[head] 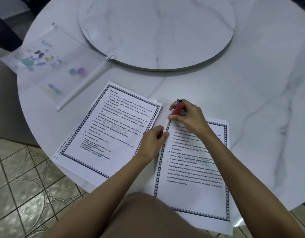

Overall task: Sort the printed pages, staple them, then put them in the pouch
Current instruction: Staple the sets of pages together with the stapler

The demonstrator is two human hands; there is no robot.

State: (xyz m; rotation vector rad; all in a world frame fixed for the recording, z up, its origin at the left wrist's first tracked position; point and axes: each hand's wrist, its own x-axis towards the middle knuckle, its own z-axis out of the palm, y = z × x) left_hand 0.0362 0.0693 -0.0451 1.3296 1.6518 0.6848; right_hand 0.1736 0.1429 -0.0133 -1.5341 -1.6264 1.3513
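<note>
Two sets of printed pages lie on the white marble table (259, 86). The left stack (107, 131) is slightly fanned, with bordered text on top. The right set (194, 170) lies in front of me. My right hand (187, 115) grips a small red stapler (178, 108) at the top left corner of the right set. My left hand (153, 141) pinches that set's left edge just below the stapler. A clear zip pouch (50, 66) with colourful prints lies at the far left of the table.
A round marble turntable (156, 31) fills the table's middle, beyond the pages. The pouch's zip pull (112, 57) rests against its rim. Tiled floor (24, 186) shows at the lower left, past the table edge. My knee (148, 217) is under the near edge.
</note>
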